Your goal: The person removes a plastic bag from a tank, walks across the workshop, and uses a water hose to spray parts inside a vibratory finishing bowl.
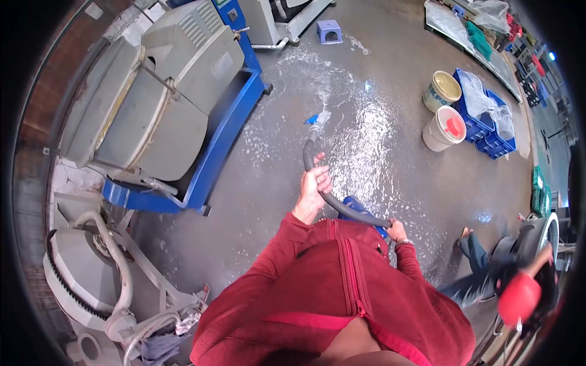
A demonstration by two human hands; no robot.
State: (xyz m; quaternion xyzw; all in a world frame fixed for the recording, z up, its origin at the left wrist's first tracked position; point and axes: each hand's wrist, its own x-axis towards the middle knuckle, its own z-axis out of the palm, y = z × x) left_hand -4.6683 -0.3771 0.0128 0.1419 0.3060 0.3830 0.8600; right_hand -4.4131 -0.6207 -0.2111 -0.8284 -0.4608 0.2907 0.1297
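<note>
A thick grey hose [351, 211] runs across the front of my body. My left hand [315, 185] is wrapped round it near its outlet end, and my right hand [397, 231] grips it farther back, at my right side. At the hose's far end sits a valve with a blue handle [312, 119]. Water [323, 91] streams from that end onto the wet concrete floor [274, 165], where foam spreads ahead. Below the hose, part of a blue boot [356, 205] shows; my body hides the rest.
Large grey machines in a blue frame [226, 131] line the left. A small purple stool [329, 32] stands ahead. To the right are a yellowish bucket [442, 90], a white bucket [444, 129] and blue crates [488, 119]. Another person [488, 274] is at lower right.
</note>
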